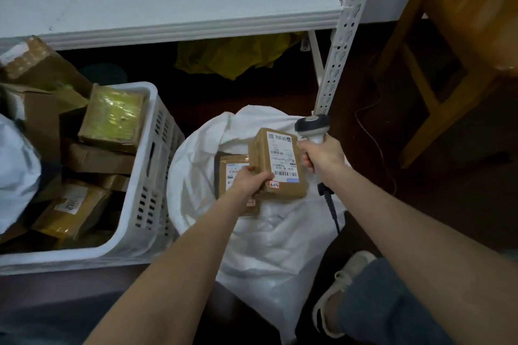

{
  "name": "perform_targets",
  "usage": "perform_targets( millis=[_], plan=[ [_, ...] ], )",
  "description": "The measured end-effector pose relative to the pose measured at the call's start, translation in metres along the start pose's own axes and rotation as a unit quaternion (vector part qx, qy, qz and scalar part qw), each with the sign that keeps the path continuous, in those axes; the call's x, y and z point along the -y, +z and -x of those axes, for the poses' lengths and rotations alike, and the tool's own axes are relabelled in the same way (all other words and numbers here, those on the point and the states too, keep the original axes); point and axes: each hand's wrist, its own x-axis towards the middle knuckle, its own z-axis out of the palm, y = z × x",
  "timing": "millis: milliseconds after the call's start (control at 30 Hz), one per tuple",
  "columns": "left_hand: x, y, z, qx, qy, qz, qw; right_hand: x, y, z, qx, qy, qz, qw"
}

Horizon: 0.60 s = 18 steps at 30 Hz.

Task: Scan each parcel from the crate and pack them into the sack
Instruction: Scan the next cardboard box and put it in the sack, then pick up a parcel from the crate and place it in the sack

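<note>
1. My shoe is sitting just right of the white sack, which is standing open between my arms.
2. My left hand is gripping a brown parcel by its near-left corner, label up, holding it over the sack mouth.
3. My right hand is clenching the handle of the scanner. Its head is sitting just beside the parcel's far-right corner, cable hanging below my wrist.
4. A second parcel is lying inside the sack, partly under my left hand.
5. The white crate is sitting just left of the sack, holding more boxes.
6. A white shelf is spanning the far side; a wooden chair is standing far right.
</note>
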Motion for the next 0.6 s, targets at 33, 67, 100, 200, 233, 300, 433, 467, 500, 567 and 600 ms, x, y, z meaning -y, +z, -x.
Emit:
perform_targets(
  millis=[33, 67, 100, 200, 233, 300, 433, 467, 500, 567, 600],
  plan=[
    [0.001, 0.010, -0.011, 0.000, -0.006, -0.017, 1.000, -0.008, 0.002, -0.010, 0.000, 0.010, 0.001, 1.000],
    [0.002, 0.018, -0.020, -0.005, -0.009, -0.054, 0.998, -0.015, 0.004, -0.019, -0.001, 0.021, -0.002, 1.000],
    [0.005, 0.025, -0.029, -0.019, -0.001, -0.105, 0.994, -0.023, 0.006, -0.027, 0.000, 0.036, -0.002, 0.999],
    [0.015, 0.040, -0.043, -0.069, 0.085, -0.279, 0.954, -0.049, 0.014, -0.047, 0.014, 0.079, 0.003, 0.997],
    [0.021, 0.042, -0.047, -0.077, 0.105, -0.356, 0.925, -0.056, 0.017, -0.051, 0.022, 0.092, 0.003, 0.996],
    [0.032, 0.045, -0.054, -0.068, 0.108, -0.512, 0.849, -0.066, 0.021, -0.055, 0.032, 0.105, 0.004, 0.994],
    [0.045, 0.042, -0.060, -0.022, 0.064, -0.576, 0.815, -0.069, 0.023, -0.055, 0.040, 0.109, -0.004, 0.993],
    [0.044, 0.038, -0.059, -0.018, 0.064, -0.574, 0.816, -0.066, 0.023, -0.052, 0.039, 0.104, -0.001, 0.994],
    [0.041, 0.033, -0.056, -0.017, 0.068, -0.571, 0.818, -0.063, 0.023, -0.049, 0.039, 0.098, 0.005, 0.994],
    [0.030, 0.022, -0.048, -0.031, 0.084, -0.561, 0.823, -0.052, 0.025, -0.040, 0.044, 0.091, 0.016, 0.995],
    [0.023, 0.015, -0.042, -0.044, 0.092, -0.555, 0.825, -0.044, 0.026, -0.033, 0.045, 0.084, 0.019, 0.995]
  ],
)
